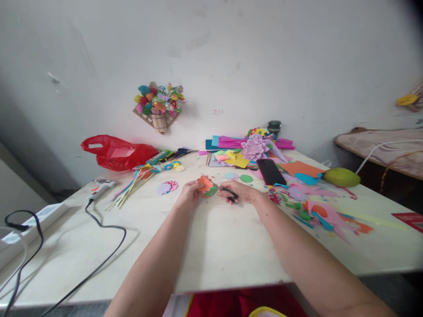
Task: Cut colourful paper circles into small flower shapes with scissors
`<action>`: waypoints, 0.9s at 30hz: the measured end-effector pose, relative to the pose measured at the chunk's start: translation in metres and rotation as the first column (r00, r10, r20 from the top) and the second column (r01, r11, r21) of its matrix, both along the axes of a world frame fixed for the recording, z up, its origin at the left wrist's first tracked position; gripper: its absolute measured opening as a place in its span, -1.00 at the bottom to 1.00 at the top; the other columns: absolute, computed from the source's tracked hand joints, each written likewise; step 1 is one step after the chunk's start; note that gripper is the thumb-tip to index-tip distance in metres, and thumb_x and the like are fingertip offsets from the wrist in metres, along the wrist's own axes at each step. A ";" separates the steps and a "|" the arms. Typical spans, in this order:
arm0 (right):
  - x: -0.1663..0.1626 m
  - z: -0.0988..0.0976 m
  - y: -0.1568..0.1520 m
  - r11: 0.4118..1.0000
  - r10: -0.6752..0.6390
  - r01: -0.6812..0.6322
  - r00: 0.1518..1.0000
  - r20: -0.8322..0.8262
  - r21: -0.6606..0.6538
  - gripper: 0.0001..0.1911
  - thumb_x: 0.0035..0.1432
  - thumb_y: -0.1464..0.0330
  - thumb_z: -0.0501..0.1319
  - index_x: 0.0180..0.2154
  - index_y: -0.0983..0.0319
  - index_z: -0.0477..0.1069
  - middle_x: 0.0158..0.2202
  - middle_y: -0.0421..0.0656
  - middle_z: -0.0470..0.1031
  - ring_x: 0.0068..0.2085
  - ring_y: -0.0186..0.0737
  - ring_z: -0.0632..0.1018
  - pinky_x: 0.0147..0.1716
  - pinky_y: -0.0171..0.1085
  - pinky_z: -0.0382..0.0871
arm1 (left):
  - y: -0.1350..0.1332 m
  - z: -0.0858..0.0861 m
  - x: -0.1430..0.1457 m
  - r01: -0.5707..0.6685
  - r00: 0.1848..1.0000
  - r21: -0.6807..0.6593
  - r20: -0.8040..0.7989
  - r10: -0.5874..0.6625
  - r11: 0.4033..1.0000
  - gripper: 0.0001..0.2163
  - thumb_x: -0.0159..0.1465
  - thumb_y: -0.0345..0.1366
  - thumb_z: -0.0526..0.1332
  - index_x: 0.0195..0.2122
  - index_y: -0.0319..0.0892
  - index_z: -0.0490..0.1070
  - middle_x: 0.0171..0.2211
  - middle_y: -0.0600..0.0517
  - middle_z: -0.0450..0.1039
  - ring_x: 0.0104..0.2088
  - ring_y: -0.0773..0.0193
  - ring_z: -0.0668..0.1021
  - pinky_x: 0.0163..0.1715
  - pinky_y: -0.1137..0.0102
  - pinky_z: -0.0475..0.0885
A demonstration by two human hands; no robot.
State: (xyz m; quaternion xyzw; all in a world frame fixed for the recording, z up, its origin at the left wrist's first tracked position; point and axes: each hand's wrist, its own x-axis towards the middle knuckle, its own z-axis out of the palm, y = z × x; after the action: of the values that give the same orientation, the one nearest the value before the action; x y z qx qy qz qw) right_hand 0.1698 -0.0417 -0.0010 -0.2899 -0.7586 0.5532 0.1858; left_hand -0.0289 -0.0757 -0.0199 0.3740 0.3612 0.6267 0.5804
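Note:
Near the middle of the table, my left hand point(191, 193) pinches an orange flower-shaped cutout point(205, 183) by its left edge. A green piece point(210, 192) shows just beneath it; whether it is also held I cannot tell. My right hand point(243, 192) grips black-handled scissors point(230, 193), whose blades point left and lie over the orange cutout. Left of my left hand lies a stack of pink and lilac flower cutouts point(168, 187). Beyond my hands are a green oval point(246, 178) and a pale blue cutout point(231, 175), flat on the table.
A glue gun point(103, 190) with its black cord and a power strip point(35, 224) lie at left. A red plastic bag point(120, 153) is behind them. On the right are a phone point(271, 172), coloured scraps point(322, 213) and a yellow-green fruit point(342, 177).

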 end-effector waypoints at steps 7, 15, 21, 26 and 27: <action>0.000 -0.001 0.002 1.000 0.023 -0.023 1.000 0.001 0.000 -0.80 -0.04 0.25 0.17 -0.50 0.26 0.26 -0.64 -0.28 0.35 -0.66 -0.45 0.36 -0.74 -0.45 0.04 | 0.000 0.001 0.001 -0.006 1.000 -0.019 0.021 0.007 1.000 -0.77 -0.10 -0.51 0.27 -0.36 -0.36 0.52 -0.41 -0.08 0.57 -0.43 0.26 0.56 -0.35 0.40 0.45; 0.000 -0.001 0.001 1.000 0.013 -0.013 1.000 0.023 0.024 -0.80 -0.05 0.26 0.18 -0.50 0.26 0.27 -0.64 -0.29 0.34 -0.67 -0.46 0.35 -0.75 -0.45 0.04 | 0.000 0.002 0.001 -0.014 0.999 -0.037 0.028 0.015 0.999 -0.79 -0.07 -0.55 0.23 -0.37 -0.37 0.53 -0.39 -0.11 0.57 -0.40 0.25 0.57 -0.33 0.41 0.45; 0.000 -0.002 0.003 0.999 0.030 -0.031 0.999 0.019 0.039 -0.78 -0.04 0.24 0.17 -0.51 0.26 0.25 -0.62 -0.27 0.35 -0.66 -0.46 0.37 -0.75 -0.46 0.04 | 0.000 0.001 0.000 -0.010 1.000 -0.030 0.027 0.011 1.000 -0.79 -0.07 -0.54 0.23 -0.37 -0.39 0.53 -0.40 -0.13 0.56 -0.44 0.25 0.57 -0.37 0.41 0.46; -0.001 -0.001 0.001 0.999 0.023 -0.024 0.999 0.034 0.032 -0.80 -0.04 0.25 0.16 -0.50 0.26 0.25 -0.63 -0.27 0.34 -0.66 -0.45 0.37 -0.75 -0.45 0.04 | 0.000 0.002 0.001 -0.013 1.000 -0.033 0.020 0.014 0.999 -0.79 -0.08 -0.54 0.23 -0.38 -0.38 0.53 -0.42 -0.12 0.56 -0.44 0.24 0.56 -0.37 0.40 0.46; 0.000 -0.001 0.001 0.999 0.021 -0.022 0.999 0.035 0.029 -0.80 -0.04 0.25 0.15 -0.50 0.26 0.25 -0.63 -0.27 0.34 -0.66 -0.45 0.37 -0.75 -0.45 0.04 | 0.000 0.002 0.001 -0.013 1.000 -0.034 0.020 0.014 0.999 -0.79 -0.08 -0.54 0.23 -0.38 -0.37 0.53 -0.42 -0.11 0.56 -0.45 0.25 0.56 -0.37 0.40 0.46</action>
State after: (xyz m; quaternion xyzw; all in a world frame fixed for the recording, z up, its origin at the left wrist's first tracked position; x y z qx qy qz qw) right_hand 0.1693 -0.0402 -0.0019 -0.2886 -0.7727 0.5389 0.1707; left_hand -0.0281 -0.0755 -0.0178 0.3557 0.3683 0.6281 0.5859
